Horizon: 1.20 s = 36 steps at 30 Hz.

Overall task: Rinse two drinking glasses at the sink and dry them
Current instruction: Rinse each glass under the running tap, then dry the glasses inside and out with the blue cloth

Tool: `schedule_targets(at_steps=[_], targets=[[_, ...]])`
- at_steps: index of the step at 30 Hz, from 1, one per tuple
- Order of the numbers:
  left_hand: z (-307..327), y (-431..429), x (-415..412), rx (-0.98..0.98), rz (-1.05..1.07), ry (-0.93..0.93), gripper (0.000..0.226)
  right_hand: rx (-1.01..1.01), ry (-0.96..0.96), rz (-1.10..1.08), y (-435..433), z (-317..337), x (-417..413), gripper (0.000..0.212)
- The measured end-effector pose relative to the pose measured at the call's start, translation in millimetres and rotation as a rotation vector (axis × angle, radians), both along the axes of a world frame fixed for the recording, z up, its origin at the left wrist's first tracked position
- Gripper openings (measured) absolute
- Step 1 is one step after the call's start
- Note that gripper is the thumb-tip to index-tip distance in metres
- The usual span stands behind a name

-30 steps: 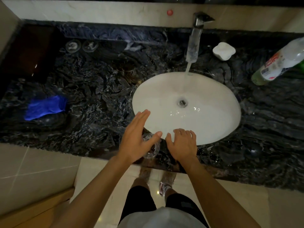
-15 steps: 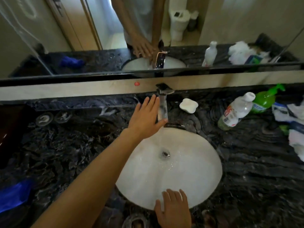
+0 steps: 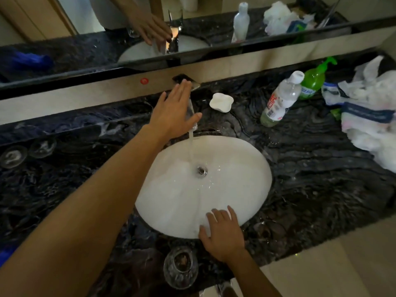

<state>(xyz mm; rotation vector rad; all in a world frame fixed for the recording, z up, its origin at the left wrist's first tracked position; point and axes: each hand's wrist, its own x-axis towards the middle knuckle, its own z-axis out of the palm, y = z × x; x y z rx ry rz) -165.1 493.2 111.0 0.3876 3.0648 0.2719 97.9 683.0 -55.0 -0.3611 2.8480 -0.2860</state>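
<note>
A clear drinking glass (image 3: 181, 267) stands on the dark marble counter (image 3: 310, 172) at the front edge, just left of my right hand (image 3: 222, 236). That hand lies flat on the near rim of the white oval sink (image 3: 235, 189), fingers spread, holding nothing. My left hand (image 3: 174, 113) is stretched out to the tap (image 3: 186, 81), fingers apart, resting over the spout. Water runs from the spout into the basin by the drain (image 3: 201, 170). Two round clear glass pieces (image 3: 27, 152) sit far left on the counter.
A white soap dish (image 3: 221, 102) sits right of the tap. A plastic bottle (image 3: 280, 99), a green pump bottle (image 3: 314, 79) and a heap of towels and cloths (image 3: 368, 116) fill the right side. A mirror runs along the back wall.
My left hand has left the glass at the front edge and reached forward to the tap. The view has lifted from the floor to the mirror. My right hand stays at the sink's near rim.
</note>
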Motion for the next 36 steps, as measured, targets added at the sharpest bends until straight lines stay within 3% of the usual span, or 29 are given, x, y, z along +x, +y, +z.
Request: schedule_targets(at_steps=[8,19,25,31,36], targets=[[-22,-3,8,-0.060,-0.078,-0.021,0.090,0.036,-0.020,0.010,-1,5,0,0.050],[-35,5,26,-0.013,0.014,-0.041,0.088,0.052,-0.135,0.020,-2,6,-1,0.057],[-44,2,85,-0.030,0.096,-0.122,0.081,0.020,-0.126,0.026,0,6,-7,0.065],[-60,-10,170,0.012,0.232,-0.230,0.074,-0.098,-0.113,0.078,6,16,-13,0.092],[-68,-21,234,0.247,0.394,-0.280,0.066,-0.173,-0.165,0.153,6,36,-19,0.086]])
